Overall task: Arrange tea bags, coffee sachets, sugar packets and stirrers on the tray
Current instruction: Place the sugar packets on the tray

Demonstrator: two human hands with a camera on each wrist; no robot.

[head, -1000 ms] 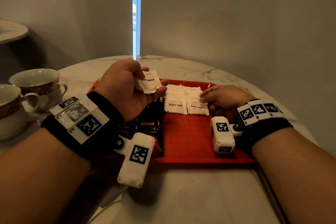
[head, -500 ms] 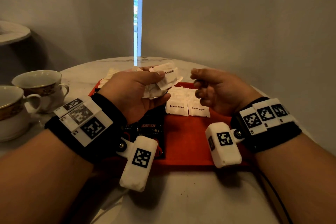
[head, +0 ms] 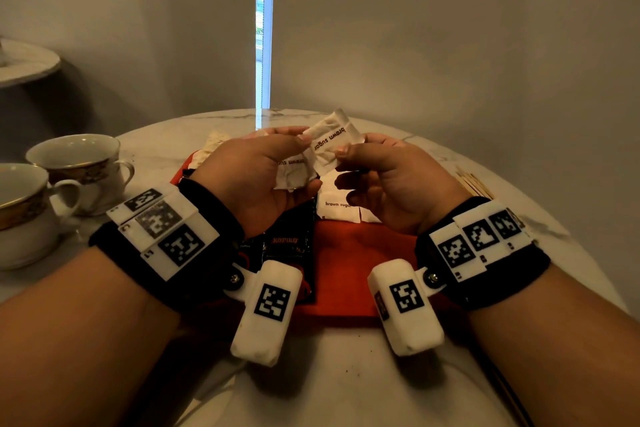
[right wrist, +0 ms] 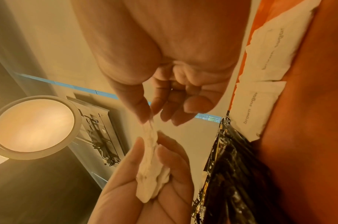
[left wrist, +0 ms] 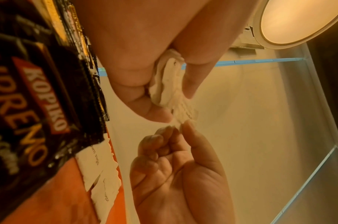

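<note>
Head view: I am holding brown sugar packets above the red tray.

My left hand (head: pixel 263 177) is gripping a small bunch of packets (head: pixel 292 173), fingers curled round them, while my right hand (head: pixel 384 180) is pinching the corner of the top brown sugar packet (head: pixel 332 142) between thumb and forefinger. More sugar packets (head: pixel 337 208) are lying at the tray's (head: pixel 346 253) far edge, Kopiko coffee sachets (head: pixel 287 246) along its left side, stirrers (head: pixel 472 182) off its right edge on the marble table (head: pixel 346 385).

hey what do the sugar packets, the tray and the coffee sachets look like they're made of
Sugar packets: matte white paper, creased, crimped ends.
Tray: red, smooth, dull sheen; probably plastic.
Coffee sachets: glossy black foil or plastic film, serrated edge, bright glints.
</note>
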